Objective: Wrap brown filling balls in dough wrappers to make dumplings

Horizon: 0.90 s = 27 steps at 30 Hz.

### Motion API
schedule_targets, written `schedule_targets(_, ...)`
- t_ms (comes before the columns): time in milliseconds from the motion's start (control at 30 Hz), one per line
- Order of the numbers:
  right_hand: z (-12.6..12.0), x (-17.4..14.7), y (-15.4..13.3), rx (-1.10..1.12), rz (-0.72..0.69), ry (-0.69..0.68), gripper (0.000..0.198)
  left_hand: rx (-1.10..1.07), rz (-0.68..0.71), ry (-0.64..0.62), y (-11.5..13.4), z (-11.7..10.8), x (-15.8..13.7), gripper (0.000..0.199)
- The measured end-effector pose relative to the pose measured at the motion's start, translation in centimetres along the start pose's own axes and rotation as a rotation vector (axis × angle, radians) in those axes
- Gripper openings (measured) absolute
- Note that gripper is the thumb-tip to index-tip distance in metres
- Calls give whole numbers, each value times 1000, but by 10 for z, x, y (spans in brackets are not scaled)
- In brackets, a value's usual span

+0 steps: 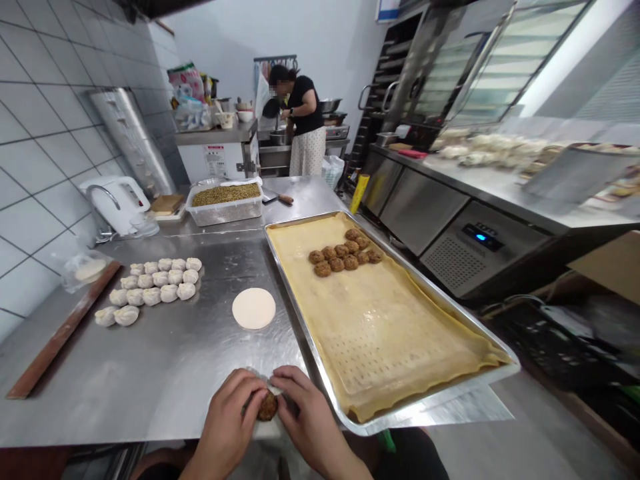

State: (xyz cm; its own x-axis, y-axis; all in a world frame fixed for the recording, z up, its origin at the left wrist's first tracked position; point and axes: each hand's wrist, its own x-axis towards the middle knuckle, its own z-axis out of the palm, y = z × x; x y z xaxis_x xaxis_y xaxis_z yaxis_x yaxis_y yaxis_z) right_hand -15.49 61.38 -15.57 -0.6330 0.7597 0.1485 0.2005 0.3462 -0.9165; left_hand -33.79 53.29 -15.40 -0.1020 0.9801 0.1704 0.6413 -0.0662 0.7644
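At the steel table's front edge, my left hand (231, 407) and my right hand (305, 413) close in around a brown filling ball (267, 405). My left thumb presses against the ball; my right fingers curl at its other side. A bit of pale dough wrapper shows beside the ball, mostly hidden by my fingers. Farther up the table lies a flat round dough wrapper (254, 309). To the right, a large metal tray (410, 353) lined with yellowish sheet carries several brown filling balls (345, 255). Rows of pleated dough pieces (160, 279) sit on the left.
A wooden strip (65, 330) lies along the left side, near bagged dough (90, 268). Behind are a white kettle (117, 203), a plastic tub of chopped greenish filling (225, 210) and a scraper (277, 197). A person (305, 113) stands at the back counter.
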Motion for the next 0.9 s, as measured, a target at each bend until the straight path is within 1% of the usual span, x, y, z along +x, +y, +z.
schedule_targets(133,1,6,-1,32,35,67,23,4,-8,0,1,-1,0,17)
schedule_targets(267,-1,11,-7,79,87,84,15,6,-29,-7,5,-5,2,18)
schedule_targets(367,4,13,-11,84,148,142,22,20,-16,-25,8,-6,4,19)
schedule_targets(467,12,11,-17,102,166,193,26,50,16,3,7,-5,4,18)
schedule_targets(533,16,7,-20,128,123,171,28,59,46,18,4,-3,3,22)
schedule_targets(600,16,2,-19,153,56,113,28,58,78,27,1,-2,2,29)
schedule_targets(667,15,-2,-15,157,19,100,26,62,104,40,1,-1,2,25)
schedule_targets(733,13,-3,-10,153,54,162,22,89,124,58,2,-1,3,21)
schedule_targets(800,14,-2,-8,152,133,239,22,126,153,52,4,-3,5,19)
schedule_targets(867,16,0,-10,152,175,255,26,152,166,47,5,-5,6,18)
schedule_targets(900,18,0,-12,148,165,243,27,158,166,43,5,-7,7,19)
